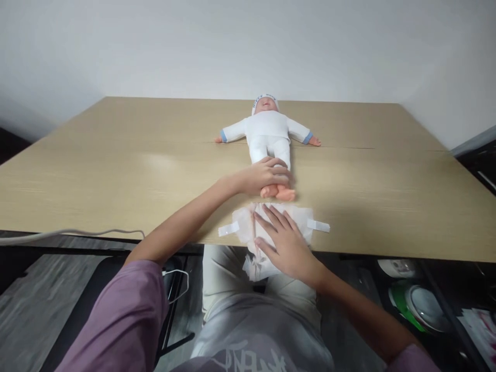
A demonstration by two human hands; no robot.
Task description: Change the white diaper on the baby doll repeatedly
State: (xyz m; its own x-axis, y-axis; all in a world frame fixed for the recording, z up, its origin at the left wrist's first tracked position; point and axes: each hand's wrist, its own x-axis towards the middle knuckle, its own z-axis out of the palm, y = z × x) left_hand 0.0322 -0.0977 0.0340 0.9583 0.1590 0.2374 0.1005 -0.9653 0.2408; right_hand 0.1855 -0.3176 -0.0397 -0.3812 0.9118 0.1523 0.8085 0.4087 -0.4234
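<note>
Diaper (243, 222) is lying just beside the doll (268, 126), at its foot end. Our left hand (265, 174) is clamping its grip round the doll's lower legs; our right hand (287, 242), spread apart, is resting on the diaper. Ideally we're pressing evenly, smoothing creases.

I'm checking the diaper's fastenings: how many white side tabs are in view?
2. One tab sticks out from the diaper's left side, the other tab from its right side, as pictured. The right hand covers part of it, so more might be hidden.
</note>
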